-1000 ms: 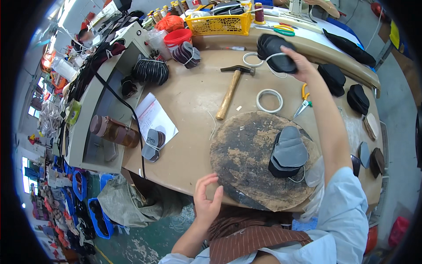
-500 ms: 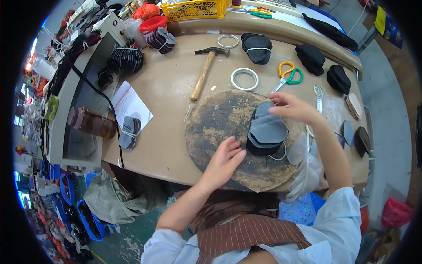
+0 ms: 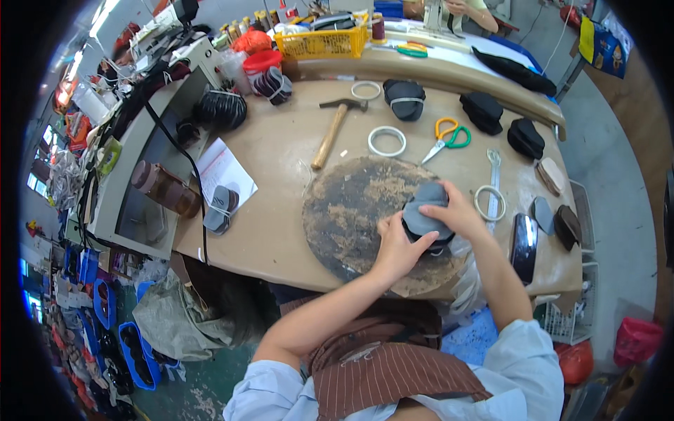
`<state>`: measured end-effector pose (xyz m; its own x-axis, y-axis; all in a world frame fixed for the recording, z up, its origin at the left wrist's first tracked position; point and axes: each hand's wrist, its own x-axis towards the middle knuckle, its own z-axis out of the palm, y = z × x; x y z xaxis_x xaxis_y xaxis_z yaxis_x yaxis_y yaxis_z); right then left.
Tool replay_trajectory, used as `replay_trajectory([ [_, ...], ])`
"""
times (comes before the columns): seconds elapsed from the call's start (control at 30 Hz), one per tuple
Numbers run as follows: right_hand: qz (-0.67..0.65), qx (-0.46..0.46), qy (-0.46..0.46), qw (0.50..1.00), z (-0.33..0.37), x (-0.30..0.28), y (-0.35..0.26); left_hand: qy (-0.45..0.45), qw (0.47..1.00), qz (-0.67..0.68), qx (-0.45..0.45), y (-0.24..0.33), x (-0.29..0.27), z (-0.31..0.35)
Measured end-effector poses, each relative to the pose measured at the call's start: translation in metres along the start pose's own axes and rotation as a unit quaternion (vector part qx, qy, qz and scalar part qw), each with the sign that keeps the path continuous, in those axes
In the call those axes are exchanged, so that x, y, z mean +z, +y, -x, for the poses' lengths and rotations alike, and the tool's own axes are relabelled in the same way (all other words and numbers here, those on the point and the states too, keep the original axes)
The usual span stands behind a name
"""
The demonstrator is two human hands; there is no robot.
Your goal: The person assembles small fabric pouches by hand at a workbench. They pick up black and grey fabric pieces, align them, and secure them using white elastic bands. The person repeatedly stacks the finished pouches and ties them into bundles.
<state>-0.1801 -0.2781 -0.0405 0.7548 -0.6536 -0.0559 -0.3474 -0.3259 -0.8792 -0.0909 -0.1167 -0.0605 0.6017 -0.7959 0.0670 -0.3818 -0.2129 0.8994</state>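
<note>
A stack of grey and black shaped pieces point(image 3: 423, 219), perhaps fabric or leather, sits over the right part of a worn round wooden board point(image 3: 344, 210). My left hand point(image 3: 401, 247) grips the stack's near left side, thumb toward its front edge. From the right, my right hand point(image 3: 455, 212) closes round it with the thumb on the grey top piece. Fingers hide much of the stack's sides. Beyond the board lie a white tape roll point(image 3: 387, 141), scissors with orange and green handles point(image 3: 447, 135) and a wooden-handled hammer point(image 3: 330, 137).
Several tied dark bundles point(image 3: 404, 100) lie along the table's far side. A phone point(image 3: 524, 247) and another tape roll point(image 3: 489, 203) are on the right. At left are a written sheet point(image 3: 226, 172) and a brown bottle point(image 3: 167, 189). Across the table, another person's hands point(image 3: 463, 10) show.
Both hands have moved in from apart and taken hold of the stack. The view has shifted, showing more of the far side and uncovering the phone.
</note>
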Motion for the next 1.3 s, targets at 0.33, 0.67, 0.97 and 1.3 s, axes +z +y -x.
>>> replay_trajectory([
  [0.33, -0.167, -0.011, -0.020, 0.986, 0.087, -0.039, -0.037, -0.401, 0.885, 0.235, -0.007, 0.028, -0.104, -0.076],
  [0.67, -0.034, 0.043, -0.062, 0.997, 0.049, 0.007, -0.012, -0.078, 0.981, -0.065, 0.163, -0.006, -0.075, -0.061],
  [0.97, -0.250, 0.063, 0.006, 0.966, 0.044, -0.013, 0.005, -0.145, 0.964, 0.220, -0.038, -0.012, -0.103, 0.001],
  [1.3, -0.291, -0.061, 0.018, 0.955, 0.035, -0.024, 0.014, -0.138, 0.962, 0.233, -0.033, -0.002, -0.088, -0.004],
])
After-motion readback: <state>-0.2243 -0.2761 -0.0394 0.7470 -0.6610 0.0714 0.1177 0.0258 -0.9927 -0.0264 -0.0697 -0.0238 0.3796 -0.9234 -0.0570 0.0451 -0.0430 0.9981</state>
